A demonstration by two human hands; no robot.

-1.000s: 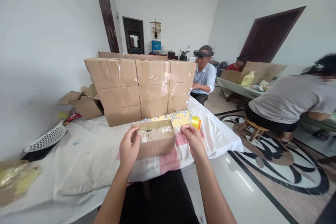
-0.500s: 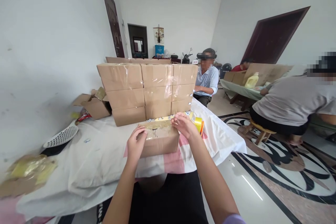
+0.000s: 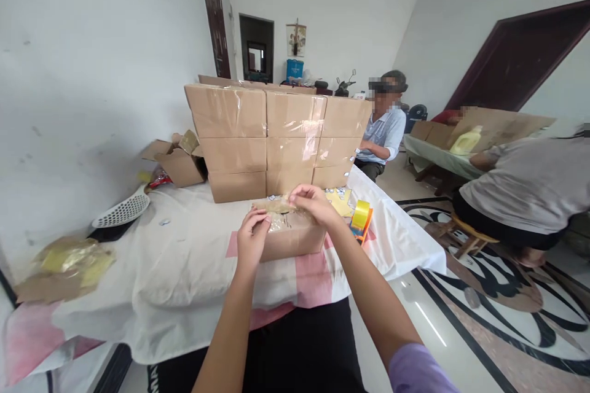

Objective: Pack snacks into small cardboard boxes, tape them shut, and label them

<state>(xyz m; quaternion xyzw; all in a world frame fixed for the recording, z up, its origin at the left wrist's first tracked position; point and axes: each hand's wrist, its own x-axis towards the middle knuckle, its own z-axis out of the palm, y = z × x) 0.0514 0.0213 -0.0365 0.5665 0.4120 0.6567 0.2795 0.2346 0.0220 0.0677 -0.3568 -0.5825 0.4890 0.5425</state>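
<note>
A small brown cardboard box (image 3: 295,242) sits on the cloth in front of me, with shiny clear packing tape (image 3: 278,218) across its top. At the box's upper left edge is my left hand (image 3: 252,234), its thumb and fingers closed; what they grip is too small to make out. My right hand (image 3: 316,204) pinches what looks like the tape above the box's far right side. To the right of the box stands a tape dispenser (image 3: 362,218) with a yellow roll and orange frame. A yellow sheet with small labels (image 3: 340,200) lies behind it.
Stacked taped cartons (image 3: 266,141) form a wall behind the box. An open carton (image 3: 177,163), a white perforated basket (image 3: 122,209) and crumpled tape scraps (image 3: 76,264) lie left. One person (image 3: 385,126) sits beyond the stack, another (image 3: 530,172) on a stool (image 3: 465,233) at right.
My right hand has moved left and its fingers have closed over the box top. My left hand stays at the box's left edge. The camera view has shifted, showing more of the tape dispenser.
</note>
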